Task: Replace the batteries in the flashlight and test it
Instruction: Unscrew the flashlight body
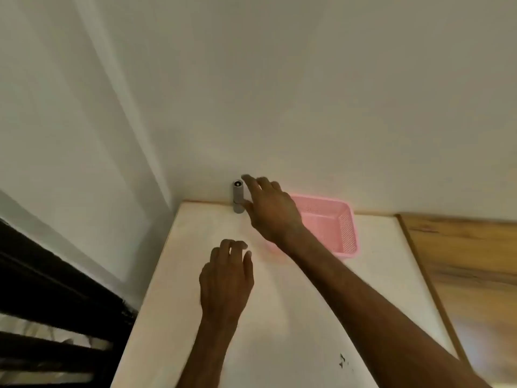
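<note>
Head | right hand (pixel 272 214) hovering wide-open at upright flashlight (pixel 237 196), mid-frame | left hand (pixel 226 278) idling, loosely curled, empty | advising mid-barrel grip, avoiding tipping

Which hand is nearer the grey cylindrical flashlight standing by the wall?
Right. The right hand is just right of the grey cylindrical flashlight; the left hand hovers well short, over the white table.

Bare forearms; left hand (pixel 227 278), right hand (pixel 272 212)
</note>
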